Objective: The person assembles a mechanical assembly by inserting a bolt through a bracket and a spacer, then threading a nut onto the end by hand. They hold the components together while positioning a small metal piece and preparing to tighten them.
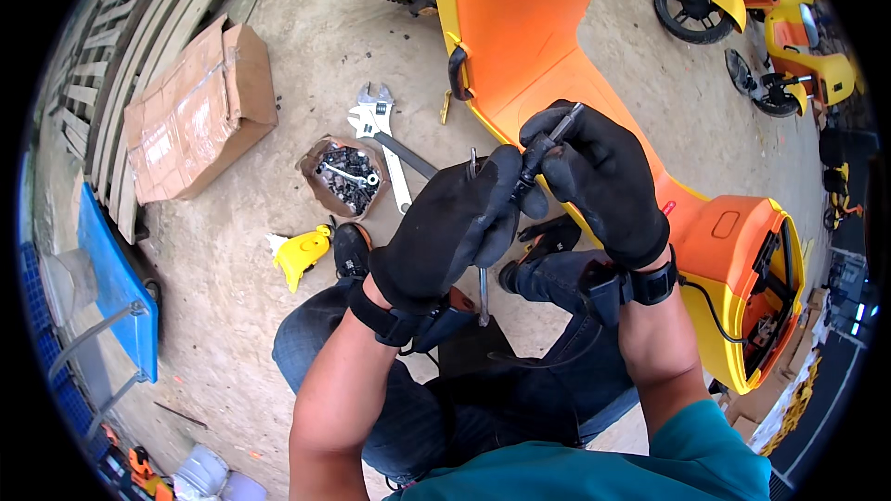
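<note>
My left hand (445, 223), in a black glove, is closed around a thin metal rod (483, 295) whose ends stick out above and below the fist. My right hand (608, 181), gloved alike, pinches a dark cylindrical tool piece (533, 165) with a steel tip (568, 121) pointing up and right. The hands meet at this piece; whether rod and piece are joined is hidden by the fingers. Beyond my left hand, an adjustable wrench (394, 167) lies on the floor beside an open bag (316, 187) of small dark fasteners. A small wrench (353, 174) rests among the fasteners.
An orange and yellow scooter body (548, 74) stands ahead and to the right. Left are a cardboard box (200, 111), wooden pallet (116, 65) and blue cart (116, 283). A yellow part (302, 255) lies by my shoe. More scooters (696, 5) stand at far right.
</note>
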